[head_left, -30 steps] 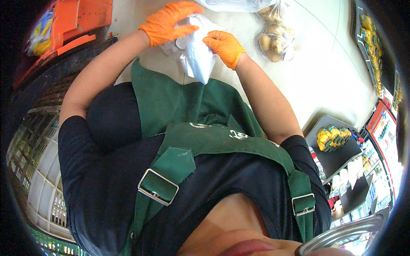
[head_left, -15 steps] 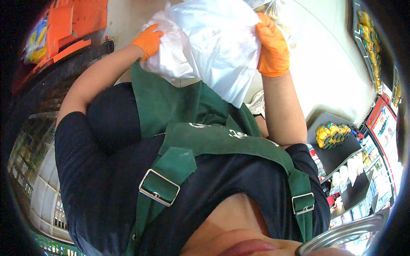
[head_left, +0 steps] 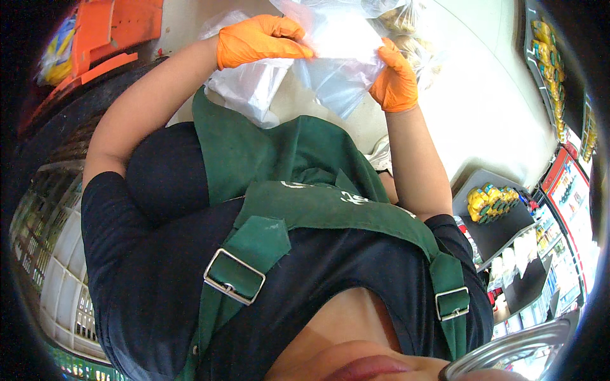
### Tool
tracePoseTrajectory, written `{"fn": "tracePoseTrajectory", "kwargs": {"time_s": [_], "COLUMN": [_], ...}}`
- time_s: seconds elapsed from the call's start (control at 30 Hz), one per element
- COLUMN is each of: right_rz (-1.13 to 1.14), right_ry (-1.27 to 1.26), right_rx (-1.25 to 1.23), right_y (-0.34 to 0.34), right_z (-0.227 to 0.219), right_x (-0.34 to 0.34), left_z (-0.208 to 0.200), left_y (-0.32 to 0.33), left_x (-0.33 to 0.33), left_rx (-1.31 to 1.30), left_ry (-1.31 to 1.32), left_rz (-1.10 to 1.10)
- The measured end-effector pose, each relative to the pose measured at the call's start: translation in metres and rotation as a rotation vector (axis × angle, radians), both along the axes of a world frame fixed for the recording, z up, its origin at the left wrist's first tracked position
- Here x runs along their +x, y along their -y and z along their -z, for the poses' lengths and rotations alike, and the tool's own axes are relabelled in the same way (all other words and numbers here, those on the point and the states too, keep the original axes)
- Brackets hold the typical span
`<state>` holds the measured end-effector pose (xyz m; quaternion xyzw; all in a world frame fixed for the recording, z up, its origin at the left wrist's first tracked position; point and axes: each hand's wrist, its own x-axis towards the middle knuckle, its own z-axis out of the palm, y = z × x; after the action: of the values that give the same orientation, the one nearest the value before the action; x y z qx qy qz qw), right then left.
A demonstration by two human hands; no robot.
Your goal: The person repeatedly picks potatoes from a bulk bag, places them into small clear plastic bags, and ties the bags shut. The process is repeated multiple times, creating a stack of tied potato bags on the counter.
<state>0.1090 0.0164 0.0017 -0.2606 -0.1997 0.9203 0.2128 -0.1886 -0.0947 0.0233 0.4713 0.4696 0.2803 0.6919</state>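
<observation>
A thin clear plastic bag is stretched between my two orange-gloved hands, at the top middle. My left hand pinches its left side between thumb and fingers, palm turned down. On the other side my right hand grips the edge with thumb and bent fingers. Below my left hand, a crumpled white plastic bag bundle rests by the top edge of my green apron. How it is supported is hidden.
Tied clear bags with yellowish contents lie beyond my right hand. An orange crate stands at the far left, white crates at the lower left. On the right, a grey shelf holds yellow bottles.
My left hand has moved right and turned, leaving the white bundle and pinching the clear bag. The bag has been raised and drawn away from my lap; my right hand has dipped slightly.
</observation>
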Motion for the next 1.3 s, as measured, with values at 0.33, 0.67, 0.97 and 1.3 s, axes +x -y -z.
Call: {"fn": "tracePoseTrajectory", "kwargs": {"time_s": [0.33,0.67,0.97,1.3], "right_rz": [-0.394,-0.616,-0.419,-1.304], "right_ry": [0.627,1.273,0.673,0.872], "right_rx": [0.483,0.753,1.738,1.322], "right_y": [0.054,0.031,0.051,-0.039], "right_z": [-0.005,0.081,0.026,-0.066], "right_x": [-0.046,0.022,-0.061,-0.030], "left_z": [0.015,0.050,-0.006,0.030], "left_y": [0.016,0.021,0.018,0.038], "left_x": [0.014,-0.032,0.017,-0.022], "left_rx": [-0.131,-0.135,0.217,-0.053], "left_ry": [0.043,0.611,-0.037,-1.062], "left_rz": [-0.013,-0.649,-0.191,0.262]}}
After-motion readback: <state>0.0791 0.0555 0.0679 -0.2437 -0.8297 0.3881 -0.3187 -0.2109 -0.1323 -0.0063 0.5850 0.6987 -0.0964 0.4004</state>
